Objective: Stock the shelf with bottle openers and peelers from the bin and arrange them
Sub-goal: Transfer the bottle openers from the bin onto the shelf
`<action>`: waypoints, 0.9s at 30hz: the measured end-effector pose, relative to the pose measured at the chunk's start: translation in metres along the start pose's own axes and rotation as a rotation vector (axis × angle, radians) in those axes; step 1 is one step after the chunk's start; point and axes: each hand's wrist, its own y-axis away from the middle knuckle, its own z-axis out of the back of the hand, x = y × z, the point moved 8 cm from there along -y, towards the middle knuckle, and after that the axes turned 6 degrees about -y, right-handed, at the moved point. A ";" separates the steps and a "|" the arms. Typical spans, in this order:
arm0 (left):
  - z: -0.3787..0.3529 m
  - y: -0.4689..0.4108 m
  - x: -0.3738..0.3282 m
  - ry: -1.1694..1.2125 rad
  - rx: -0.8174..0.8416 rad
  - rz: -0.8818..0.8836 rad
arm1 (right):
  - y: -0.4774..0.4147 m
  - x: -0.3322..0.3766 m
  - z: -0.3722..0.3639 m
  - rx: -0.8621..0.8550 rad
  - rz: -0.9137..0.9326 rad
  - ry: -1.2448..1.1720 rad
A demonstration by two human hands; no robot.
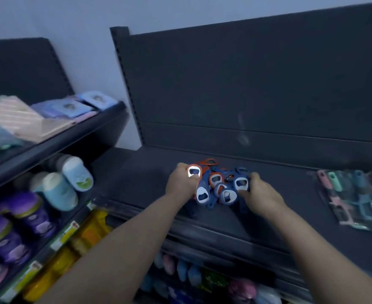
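Dark shelf (134, 178), left hand (180, 183), right hand (261, 195), six bottle openers (221, 188) gripped

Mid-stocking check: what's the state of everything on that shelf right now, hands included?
blue and orange metal-headed bottle openers: bunched in one heap, held from both sides, low on the shelf.
left hand: fingers curled on the heap's left edge, thumb on an orange opener.
right hand: grips the heap's right edge.
clear packs of pastel peelers: lying flat at the right, untouched.
dark metal shelf: carries both lots.

left hand (181, 183), right hand (260, 194), both gripping bottle openers (215, 186)
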 end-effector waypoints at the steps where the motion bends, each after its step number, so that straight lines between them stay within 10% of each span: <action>1: -0.007 -0.009 0.003 -0.057 0.041 -0.016 | -0.007 0.001 -0.004 0.018 -0.005 0.048; 6: -0.026 -0.036 0.004 -0.554 0.024 -0.238 | -0.030 0.007 -0.019 -0.046 0.010 0.317; 27: 0.025 0.100 0.055 -0.514 -0.125 -0.092 | 0.075 0.054 -0.049 -0.050 0.484 0.399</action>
